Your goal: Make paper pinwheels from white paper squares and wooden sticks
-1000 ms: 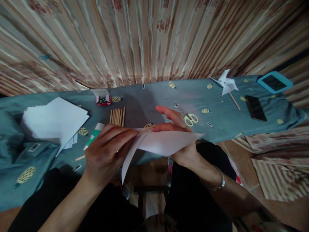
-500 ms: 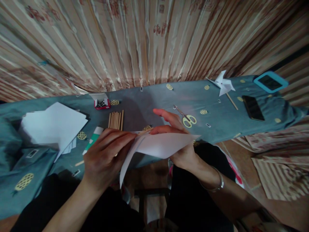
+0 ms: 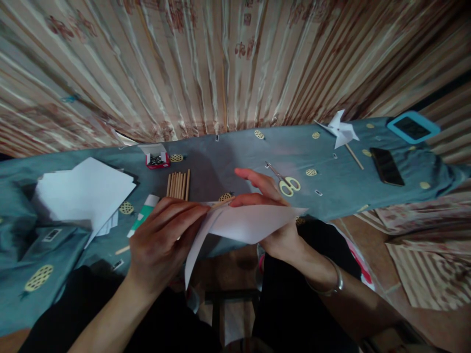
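Note:
Close to my body, both hands hold a sheet of white paper [image 3: 250,223] just off the table's front edge. My left hand [image 3: 162,235] is closed on the paper's left side, where one part of the sheet hangs down. From the right, my right hand [image 3: 274,215] grips the paper with thumb and fingers, its index finger pointing left. A thin wooden stick [image 3: 225,201] shows along the top of the paper between the hands; most of it is hidden. Behind my left hand lie a glue stick [image 3: 144,213] and a row of several wooden sticks [image 3: 179,185].
Yellow-handled scissors [image 3: 289,186] lie beyond my right hand. Farther right are a finished paper pinwheel [image 3: 340,130], a dark phone [image 3: 387,166] and a blue-framed device [image 3: 414,126]. White paper sheets [image 3: 88,191] are stacked at left, near a red box of metal pins [image 3: 157,159].
The hands and the paper keep nearly the same pose. The whole view has shifted slightly, and little else differs.

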`<state>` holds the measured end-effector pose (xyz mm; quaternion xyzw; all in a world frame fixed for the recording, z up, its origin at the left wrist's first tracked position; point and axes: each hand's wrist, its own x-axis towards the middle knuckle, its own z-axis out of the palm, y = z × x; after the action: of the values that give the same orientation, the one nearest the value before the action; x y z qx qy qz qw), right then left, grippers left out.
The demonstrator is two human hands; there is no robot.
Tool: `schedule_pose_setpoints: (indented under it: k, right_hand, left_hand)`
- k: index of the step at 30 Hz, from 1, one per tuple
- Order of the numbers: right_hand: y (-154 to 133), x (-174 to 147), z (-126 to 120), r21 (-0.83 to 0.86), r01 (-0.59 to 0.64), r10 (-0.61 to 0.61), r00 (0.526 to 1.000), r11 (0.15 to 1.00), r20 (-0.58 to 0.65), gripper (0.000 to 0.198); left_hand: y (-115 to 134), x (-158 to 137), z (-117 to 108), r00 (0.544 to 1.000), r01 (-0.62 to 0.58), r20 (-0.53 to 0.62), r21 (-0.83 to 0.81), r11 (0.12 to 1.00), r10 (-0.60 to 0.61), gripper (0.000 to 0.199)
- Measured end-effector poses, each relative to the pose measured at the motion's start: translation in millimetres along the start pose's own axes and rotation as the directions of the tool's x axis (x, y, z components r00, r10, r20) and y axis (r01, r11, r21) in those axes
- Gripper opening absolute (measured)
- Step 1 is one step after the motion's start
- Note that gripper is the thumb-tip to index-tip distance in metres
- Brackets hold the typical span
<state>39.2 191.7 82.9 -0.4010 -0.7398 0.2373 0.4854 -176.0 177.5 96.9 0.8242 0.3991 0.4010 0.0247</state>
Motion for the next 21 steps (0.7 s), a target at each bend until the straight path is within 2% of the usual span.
schedule_pose_setpoints:
  k: [5, 21]
  right_hand:
    - [1.7, 0.7, -1.0, -0.015, 0.033, -0.032, 0.999, 0.999, 0.009, 0.016]
    - [-2.9, 1.1, -3.3, -0.044, -0.011, 0.013, 0.999, 0.999, 0.033, 0.019]
  left_hand:
    - [0.6, 0.2, -0.5, 1.000, 0.011, 0.007, 0.028, 1.000, -0.012, 0.019]
    - [2.2, 1.9, -0.5, 1.000, -0.006, 0.026, 0.012, 1.000, 0.006, 0.020]
